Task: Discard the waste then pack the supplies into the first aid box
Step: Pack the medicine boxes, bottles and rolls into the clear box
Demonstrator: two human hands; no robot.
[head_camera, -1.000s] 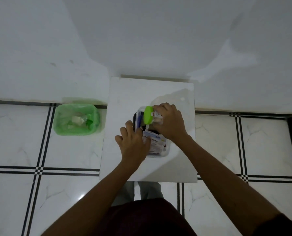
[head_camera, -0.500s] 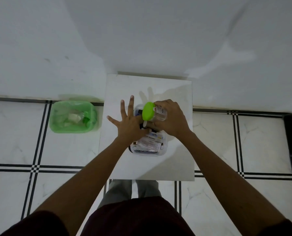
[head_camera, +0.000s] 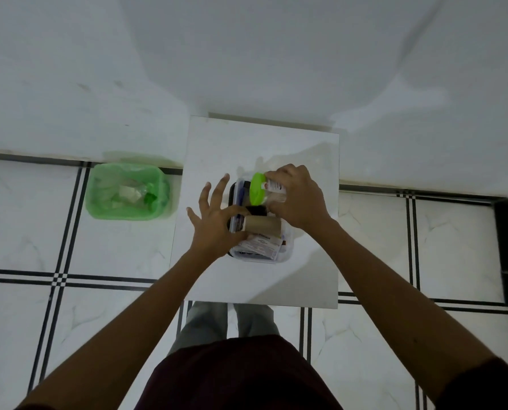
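Waste disposal appears complete: the green plastic waste bin with liner (head_camera: 127, 192) stands on the tiled floor just beside the left edge of the small white square tabletop (head_camera: 261, 143) and holds crumpled wrappers. No loose waste is visible on the tabletop.

Packing is judged to be in its last stage. The clear plastic first aid box (head_camera: 286, 250) sits near the centre of the tabletop, filled with supplies: a tan bandage roll (head_camera: 263, 224) lying on its side, printed white sachets (head_camera: 263, 244) toward the near edge, and dark items that cannot be identified. The right hand (head_camera: 298, 199) grasps a clear bottle with a lime-green cap (head_camera: 258, 188), lying sideways over the far part of the box; whether it rests on the contents cannot be told. The left hand (head_camera: 214, 221) is released, fingers spread, at the left wall of the box.

Remaining: seat the bottle and close the box. No lid is visible. The contents stand high, which may obstruct closure.
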